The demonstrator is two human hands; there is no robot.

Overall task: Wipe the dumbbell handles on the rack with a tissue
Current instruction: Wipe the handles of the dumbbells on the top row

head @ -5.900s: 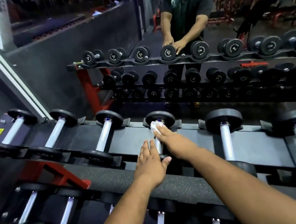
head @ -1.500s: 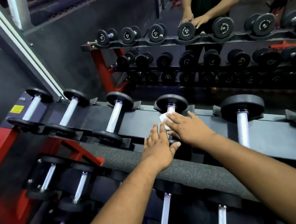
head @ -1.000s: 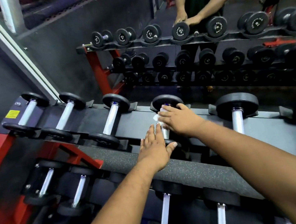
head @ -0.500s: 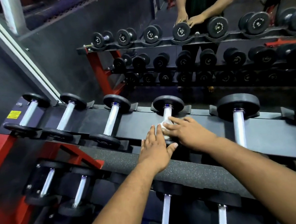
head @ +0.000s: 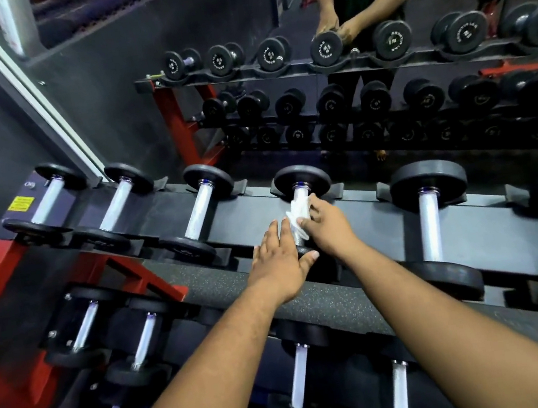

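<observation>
We see white crumpled tissue (head: pixel 298 215) wrapped round chrome handle (head: pixel 301 196) of fourth dumbbell (head: pixel 301 182) on top tier of rack (head: pixel 503 227). Our right hand (head: pixel 327 227) pinches tissue against handle, fingers curled. Our left hand (head: pixel 280 260) rests flat, fingers straight, on dumbbell's near black plate.

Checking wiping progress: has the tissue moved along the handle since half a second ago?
Yes. The tissue, gripped by the right hand, has slid up the handle toward the far weight plate.
</observation>
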